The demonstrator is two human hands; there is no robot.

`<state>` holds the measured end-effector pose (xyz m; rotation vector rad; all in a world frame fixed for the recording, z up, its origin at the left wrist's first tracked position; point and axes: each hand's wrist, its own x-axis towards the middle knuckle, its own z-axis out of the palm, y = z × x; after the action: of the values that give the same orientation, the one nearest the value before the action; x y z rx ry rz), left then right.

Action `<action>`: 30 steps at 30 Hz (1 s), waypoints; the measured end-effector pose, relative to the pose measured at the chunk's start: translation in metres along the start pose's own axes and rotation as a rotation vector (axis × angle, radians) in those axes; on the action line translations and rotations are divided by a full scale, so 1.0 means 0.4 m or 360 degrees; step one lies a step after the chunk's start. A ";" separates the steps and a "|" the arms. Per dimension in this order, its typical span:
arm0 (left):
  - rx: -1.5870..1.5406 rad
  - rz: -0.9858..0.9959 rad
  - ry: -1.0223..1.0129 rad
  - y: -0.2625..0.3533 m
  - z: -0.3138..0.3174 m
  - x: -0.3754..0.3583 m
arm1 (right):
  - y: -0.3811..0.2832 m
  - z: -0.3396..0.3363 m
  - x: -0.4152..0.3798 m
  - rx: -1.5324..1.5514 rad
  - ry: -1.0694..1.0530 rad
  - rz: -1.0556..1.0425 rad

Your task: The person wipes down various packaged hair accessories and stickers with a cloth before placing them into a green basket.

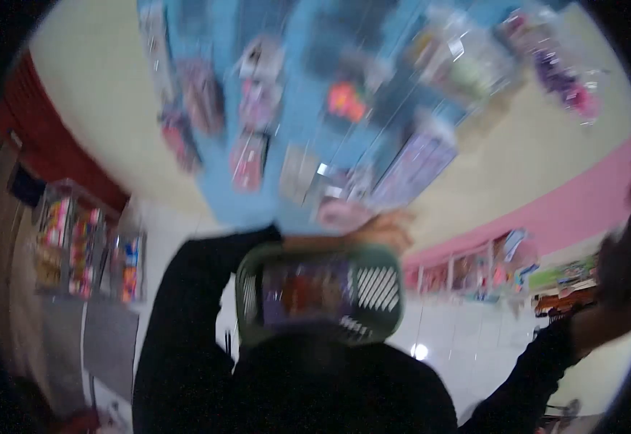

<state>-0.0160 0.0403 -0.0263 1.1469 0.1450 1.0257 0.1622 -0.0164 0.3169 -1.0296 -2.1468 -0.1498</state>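
Observation:
My left arm, in a black sleeve, bends across in front of me. Its forearm passes along the far rim of a green plastic basket (pixel 249 329) with slotted sides. Inside the basket lies a clear-wrapped package (pixel 305 293) with purple edges and a reddish-brown middle. Beyond the rim, my left hand (pixel 388 230) has its blurred fingers stretched out and apart, right beside a pink wrapped item (pixel 344 215) on the display. At the far right edge my right hand (pixel 623 260) is raised, dark and smeared, so I cannot tell what it holds.
Packaged goods hang on a blue panel (pixel 221 195) ahead, among them a lilac box (pixel 420 166) and an orange-pink item (pixel 346 101). Shelves of colourful goods (pixel 88 246) stand at the left, more shelves (pixel 467 271) at the right. White tiles (pixel 445 333) cover the floor.

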 end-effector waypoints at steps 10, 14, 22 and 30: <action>0.0572 -0.0321 0.0014 0.015 0.030 0.061 | -0.160 0.550 -0.328 -0.0427 -0.1384 -0.0709; 0.0637 -0.0410 -0.0015 0.033 0.007 0.025 | -0.168 0.610 -0.374 -0.0304 -0.1228 -0.0807; 0.0315 -0.0358 0.0005 0.014 -0.037 -0.052 | -0.222 0.688 -0.364 0.0046 -0.1693 -0.0596; 0.0120 -0.0489 0.0257 0.078 -0.031 -0.106 | -0.244 0.553 -0.308 0.0640 -0.1175 -0.0242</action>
<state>-0.0656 0.0188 -0.0232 1.0693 0.4775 0.8430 0.0163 -0.0720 0.0949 -0.7414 -2.7451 0.6651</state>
